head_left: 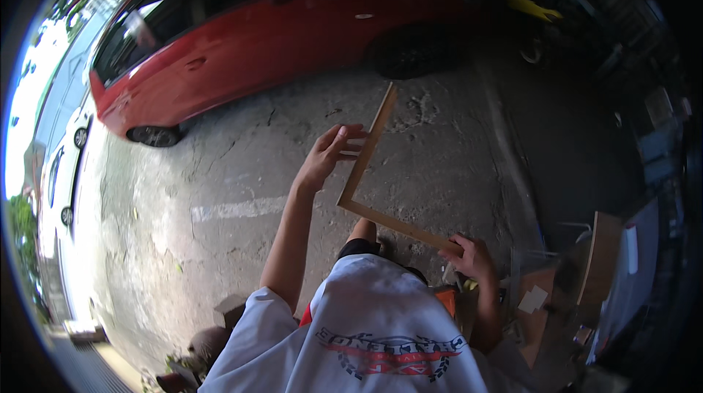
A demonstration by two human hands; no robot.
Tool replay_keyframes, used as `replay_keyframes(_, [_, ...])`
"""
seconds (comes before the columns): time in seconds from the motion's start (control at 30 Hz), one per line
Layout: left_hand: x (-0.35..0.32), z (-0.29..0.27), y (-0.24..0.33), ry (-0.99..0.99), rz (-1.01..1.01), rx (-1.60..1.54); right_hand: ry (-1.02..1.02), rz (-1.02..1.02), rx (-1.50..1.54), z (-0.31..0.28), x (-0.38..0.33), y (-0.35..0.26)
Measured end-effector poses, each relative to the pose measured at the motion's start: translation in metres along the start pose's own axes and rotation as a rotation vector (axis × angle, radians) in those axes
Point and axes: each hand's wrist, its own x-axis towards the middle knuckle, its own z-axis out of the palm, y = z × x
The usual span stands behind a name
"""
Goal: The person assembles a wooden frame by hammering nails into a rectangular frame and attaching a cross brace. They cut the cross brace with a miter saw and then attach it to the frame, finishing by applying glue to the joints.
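Note:
An L-shaped wooden frame piece point(399, 225), made of two light strips meeting at a corner, is held up in front of my body. My right hand point(472, 257) is closed around the end of its lower strip. Beside the upper strip is my left hand point(331, 155), with its fingers stretched out and partly spread. Those fingertips reach the strip's left edge, and whether they touch it or pass behind I cannot tell. The corner of the piece points toward my left forearm.
A red car point(256, 49) is parked across the far side of the concrete floor point(242, 166). To my right stand a brown board point(599, 257) and other clutter. Pots and plants point(209, 345) sit at the lower left. A yellow object point(533, 7) shows at the far right.

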Motion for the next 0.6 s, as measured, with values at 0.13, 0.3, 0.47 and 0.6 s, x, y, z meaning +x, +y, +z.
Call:
replay_keyframes(0.13, [0.139, 0.029, -0.016, -0.069, -0.091, 0.225, 0.052, 0.123, -0.019, -0.028, 0.040, 0.036])
replay_keyframes(0.3, [0.294, 0.097, -0.074, -0.346, -0.196, 0.225, 0.103, 0.390, -0.038, -0.054, 0.082, 0.080])
replay_keyframes(0.47, [0.417, 0.211, -0.113, -0.490, -0.177, 0.259, 0.283, 0.633, -0.055, -0.086, 0.106, 0.100])
replay_keyframes(0.6, [0.469, 0.319, -0.114, -0.771, -0.165, 0.254, 0.477, 0.828, 0.013, -0.102, 0.086, 0.104])
